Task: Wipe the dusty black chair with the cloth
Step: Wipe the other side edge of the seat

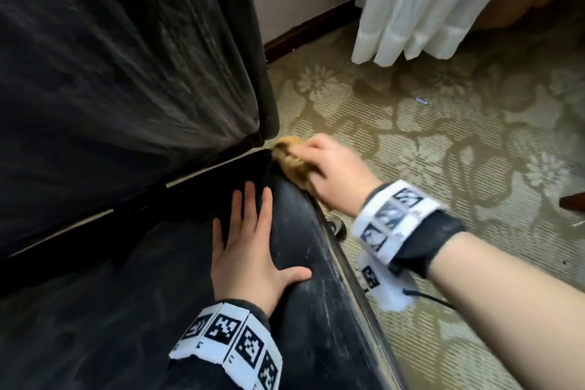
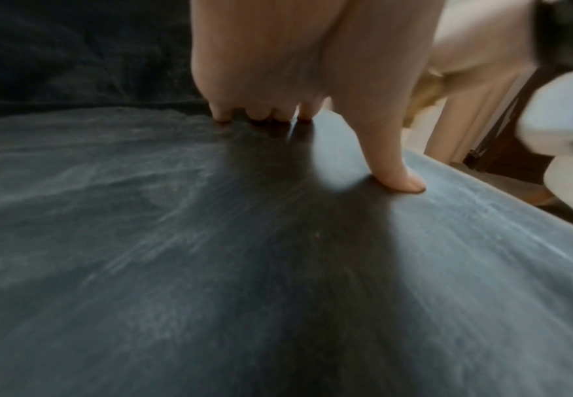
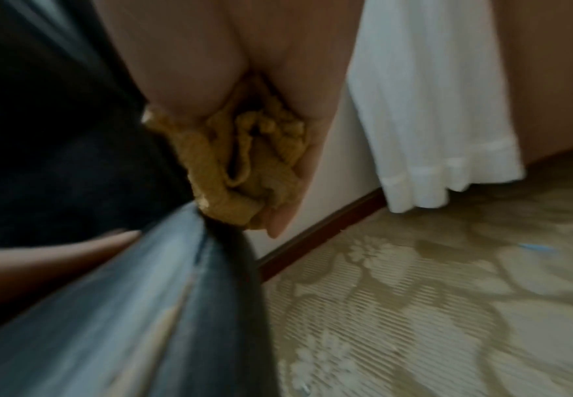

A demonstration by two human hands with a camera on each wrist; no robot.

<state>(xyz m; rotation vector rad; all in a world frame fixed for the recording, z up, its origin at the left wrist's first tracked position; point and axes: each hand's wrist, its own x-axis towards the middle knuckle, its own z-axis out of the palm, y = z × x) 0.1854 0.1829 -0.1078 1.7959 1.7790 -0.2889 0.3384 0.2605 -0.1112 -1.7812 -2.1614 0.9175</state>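
The black chair fills the left of the head view, its dusty seat [image 1: 304,269] below and its backrest [image 1: 110,73] rising behind. My left hand [image 1: 250,241] lies flat on the seat with straight fingers, the thumb [image 2: 397,180] spread toward the right edge. My right hand [image 1: 329,168] grips a bunched mustard-yellow cloth [image 1: 291,158] and presses it on the seat's far right corner, where seat meets backrest. In the right wrist view the cloth [image 3: 244,166] is crumpled in the palm against the grey-streaked seat edge [image 3: 163,295].
A patterned beige carpet [image 1: 443,142] spreads to the right of the chair. A white curtain [image 1: 427,0] hangs at the back, beside a wall with a dark skirting board [image 1: 310,32]. A small blue scrap [image 1: 421,101] lies on the carpet.
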